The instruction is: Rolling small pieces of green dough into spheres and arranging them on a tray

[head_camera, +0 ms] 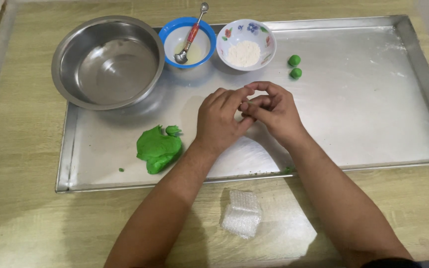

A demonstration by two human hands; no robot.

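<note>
As we look down from the head camera, our left hand (221, 119) and right hand (273, 110) meet over the middle of the metal tray (373, 124), forearms reaching in from the near edge of the wooden table (21, 218). Our fingers curl inward and overlap, fingertips pressed together; whether anything sits between them we cannot tell. The green dough lump (158, 148) lies on the tray just left of our left wrist, apart from it. Two small green dough balls (295, 66) rest beyond our right hand, near the flowered bowl of flour (246, 44). Further left stand a blue bowl with a spoon (187, 41) and a steel mixing bowl (107, 61). A bubble-wrap piece (242, 213) lies on the table between our forearms.
</note>
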